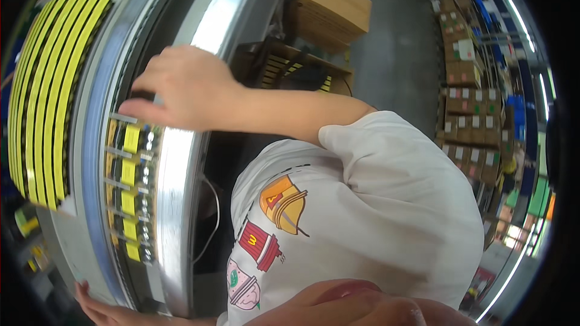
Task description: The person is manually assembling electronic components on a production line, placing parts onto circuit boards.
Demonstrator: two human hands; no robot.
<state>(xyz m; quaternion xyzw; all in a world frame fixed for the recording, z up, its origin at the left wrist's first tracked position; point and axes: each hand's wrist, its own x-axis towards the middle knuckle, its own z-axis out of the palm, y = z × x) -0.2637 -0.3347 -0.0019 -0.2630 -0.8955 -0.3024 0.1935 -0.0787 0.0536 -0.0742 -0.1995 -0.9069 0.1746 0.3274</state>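
A panel of joined circuit boards lies along the conveyor track, each section carrying a block-shaped yellow component and black parts. My right hand is over the upper end of this panel, palm down. Its thumb is stretched out above the first section, the fingers bend downward over the track, and a gap shows between them. Nothing is visible in that hand, though some fingertips are hidden. My left hand is at the lower left edge, partly out of view, fingers apart beside the conveyor's outer side and holding nothing visible.
A shiny metal rail runs between my body and the panel. Beyond the track sits a block of long yellow-and-black strips. A cardboard box stands at the top, near a grey aisle floor. Stacked cartons line the right.
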